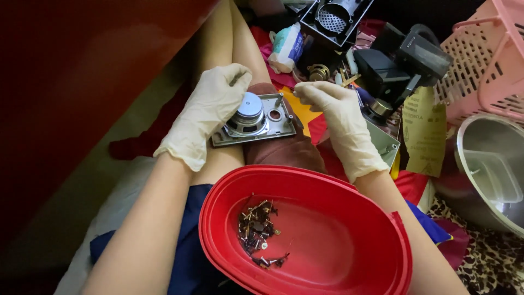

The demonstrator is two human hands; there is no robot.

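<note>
A grey metal plate (273,127) with a round speaker (246,114) mounted on it lies just above the middle of the frame, resting on the person's knee. Its long axis runs left to right, tilted slightly up toward the right, and the speaker's magnet back faces up at the camera.

The gloved left hand (210,106) lies over the plate's left end, its fingers (232,76) curled loosely over the speaker's upper left rim and touching it. The gloved right hand (335,117) sits at the plate's right end, its fingers (308,93) pinched narrowly together around a thin dark tool; I cannot tell what kind. The tool's tip points down-left toward the plate's upper right corner.

In the lower middle of the frame a red oval bowl (349,246) sits on the lap, holding a small heap of screws (257,229) in its left half. A pink basket (486,60) stands at the upper right, with a steel pot (480,136) below it.
</note>
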